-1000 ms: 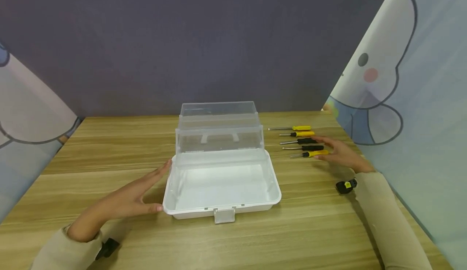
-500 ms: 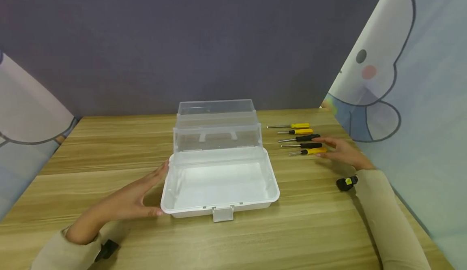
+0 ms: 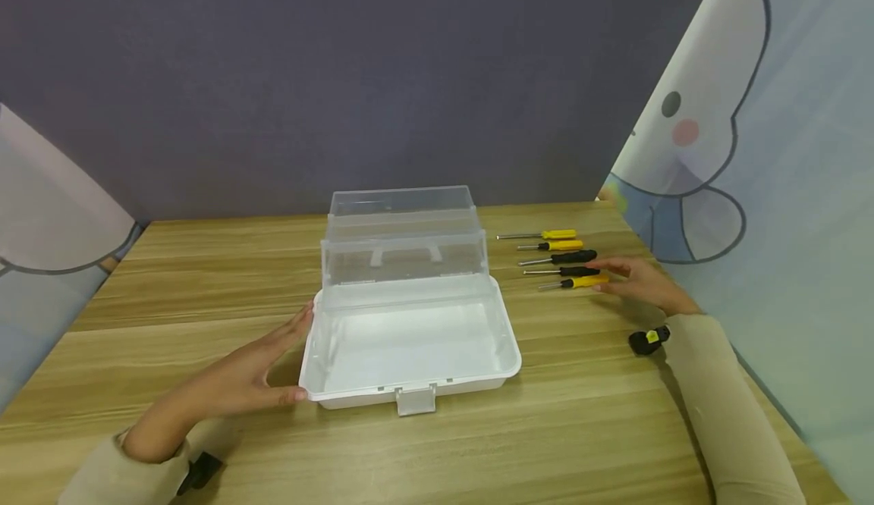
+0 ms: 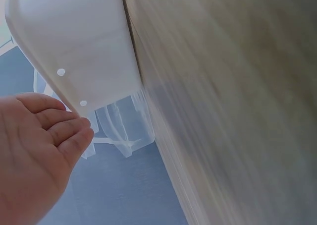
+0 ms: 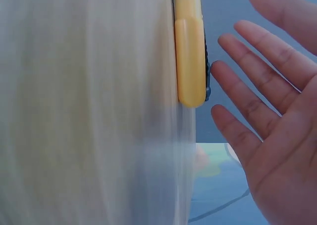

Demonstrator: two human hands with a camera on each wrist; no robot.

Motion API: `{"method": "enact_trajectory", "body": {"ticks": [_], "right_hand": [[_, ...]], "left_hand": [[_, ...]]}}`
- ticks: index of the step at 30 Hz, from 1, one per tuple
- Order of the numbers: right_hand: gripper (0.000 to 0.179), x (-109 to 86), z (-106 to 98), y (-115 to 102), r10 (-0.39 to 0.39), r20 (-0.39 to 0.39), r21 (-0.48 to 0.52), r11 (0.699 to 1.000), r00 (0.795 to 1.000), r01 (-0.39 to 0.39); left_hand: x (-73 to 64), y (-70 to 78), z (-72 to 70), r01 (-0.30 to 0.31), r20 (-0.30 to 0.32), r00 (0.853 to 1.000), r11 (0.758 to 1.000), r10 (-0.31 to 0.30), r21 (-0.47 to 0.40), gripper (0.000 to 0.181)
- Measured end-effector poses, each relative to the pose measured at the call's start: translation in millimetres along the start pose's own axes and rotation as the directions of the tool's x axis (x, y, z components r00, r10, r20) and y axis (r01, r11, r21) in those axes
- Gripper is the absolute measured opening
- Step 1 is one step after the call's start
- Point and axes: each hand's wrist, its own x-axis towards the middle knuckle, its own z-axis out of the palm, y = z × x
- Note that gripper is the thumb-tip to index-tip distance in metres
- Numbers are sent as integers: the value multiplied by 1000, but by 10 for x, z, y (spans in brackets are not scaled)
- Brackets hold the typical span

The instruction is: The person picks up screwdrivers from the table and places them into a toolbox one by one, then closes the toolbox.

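Screwdrivers (image 3: 573,258) beside right hand (image 3: 638,283), box (image 3: 410,342) beside left hand (image 3: 235,378)

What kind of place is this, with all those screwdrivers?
Probably an indoor work corner, though I can't see the whole room. There's a wood-grain table with an open white box and five screwdrivers, beside a cartoon-printed backdrop.

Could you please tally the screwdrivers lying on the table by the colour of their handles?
Yellow-handled screwdrivers: 3
Black-handled screwdrivers: 2
Total: 5
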Motion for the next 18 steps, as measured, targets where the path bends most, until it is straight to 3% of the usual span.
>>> {"method": "enact_trajectory", "body": {"ticks": [4,13,18], "right_hand": [[47,-5,3,33,5,-4,-11,1000,1000,-5],[39,-14,-27,43,-80,-45,5,997,996,80],[38,-17,-47,74,-52,-31,-8,999,998,52]], "left_hand": [[-14,10,2,9,-1,1000,1000,-9,5,98],[-14,13,19,22,-12,1000,999,-22,32,96],[-6,16,22,31,-9,999,999,-30,42,95]]}}
